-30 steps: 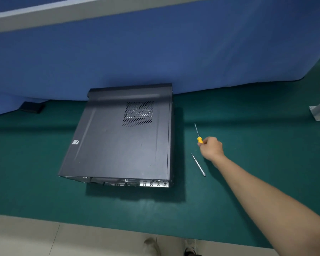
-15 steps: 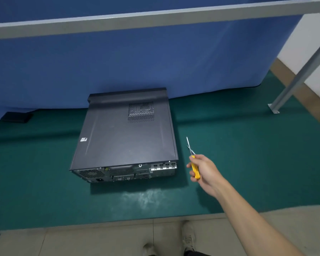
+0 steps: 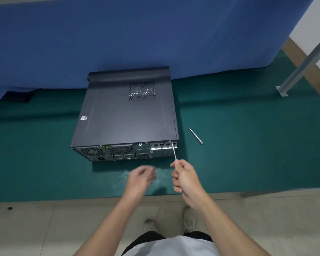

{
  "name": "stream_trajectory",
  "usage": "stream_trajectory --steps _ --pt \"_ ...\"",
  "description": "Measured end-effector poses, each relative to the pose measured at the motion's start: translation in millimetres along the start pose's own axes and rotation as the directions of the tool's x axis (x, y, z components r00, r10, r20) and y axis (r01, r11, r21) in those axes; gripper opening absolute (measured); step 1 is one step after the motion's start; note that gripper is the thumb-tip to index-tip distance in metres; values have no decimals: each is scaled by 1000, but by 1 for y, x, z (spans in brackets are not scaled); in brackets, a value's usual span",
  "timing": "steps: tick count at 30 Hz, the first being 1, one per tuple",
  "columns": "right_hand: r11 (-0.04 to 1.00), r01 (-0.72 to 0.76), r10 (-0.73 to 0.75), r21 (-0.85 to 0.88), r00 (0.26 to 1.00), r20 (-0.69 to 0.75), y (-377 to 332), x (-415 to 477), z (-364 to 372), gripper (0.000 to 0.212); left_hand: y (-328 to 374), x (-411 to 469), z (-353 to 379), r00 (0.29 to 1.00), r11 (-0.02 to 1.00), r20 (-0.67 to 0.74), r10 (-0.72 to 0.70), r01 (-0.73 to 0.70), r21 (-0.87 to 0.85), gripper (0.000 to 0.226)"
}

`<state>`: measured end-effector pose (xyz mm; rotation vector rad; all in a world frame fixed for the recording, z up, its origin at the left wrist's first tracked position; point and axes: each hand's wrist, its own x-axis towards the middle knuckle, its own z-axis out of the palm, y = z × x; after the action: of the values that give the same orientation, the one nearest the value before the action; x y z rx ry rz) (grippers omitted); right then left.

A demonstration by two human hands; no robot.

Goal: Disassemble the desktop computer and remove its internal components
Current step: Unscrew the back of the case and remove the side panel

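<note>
The computer (image 3: 126, 111) lies on its side on the green mat (image 3: 238, 154), its far end against the blue curtain (image 3: 155, 34). The large side cover faces up, with a perforated vent (image 3: 141, 91) near its far right corner. The rear panel (image 3: 126, 152) faces the person. It shows fan grilles on the left, ports in the middle and bright slot brackets on the right.

Right hand (image 3: 186, 179): closed in a fist around the handle of the screwdriver (image 3: 174, 152). The handle is almost wholly hidden in the fist. The bare shaft runs up and away from the hand. Its tip sits at the upper right corner of the rear panel.

Left hand (image 3: 141, 177): above the mat's near edge, just left of the right hand and apart from the computer. It is motion-blurred, so whether its fingers are open or curled cannot be told.

A slim silver tool (image 3: 196, 136) lies on the mat just right of the computer, not touching it. A black block (image 3: 17, 96) rests at the far left by the curtain. A metal leg (image 3: 303, 65) stands at the far right. Shoes (image 3: 189, 218) show on the tiled floor (image 3: 44, 228) at the near edge.
</note>
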<state>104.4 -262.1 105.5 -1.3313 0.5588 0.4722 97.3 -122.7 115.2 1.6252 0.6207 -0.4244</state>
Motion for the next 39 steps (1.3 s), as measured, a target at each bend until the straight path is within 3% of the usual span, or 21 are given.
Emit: stream_trajectory --steps 3,9,21,32,36,39 --pt "999 -15 14 47 1000 22 -1 3 -1 23 31 22 32 998 988 67 -7 17 -154 26" --pt "995 -51 45 90 997 68 -1 7 -8 23 49 49 55 982 891 117 -145 181 -416 45" --pt "987 -93 78 128 990 114 -3 5 -8 22 58 60 57 963 823 162 -216 269 -500 45" --pt "927 -189 142 325 976 163 -4 6 -5 19 59 63 54 956 846 169 -239 290 -447 45" --pt "865 -246 154 438 960 233 -1 12 -6 20 60 63 54 957 849 168 -238 289 -442 45" --pt "759 -349 190 549 926 327 4 16 -6 24 60 63 54 956 859 167 -241 290 -422 44"
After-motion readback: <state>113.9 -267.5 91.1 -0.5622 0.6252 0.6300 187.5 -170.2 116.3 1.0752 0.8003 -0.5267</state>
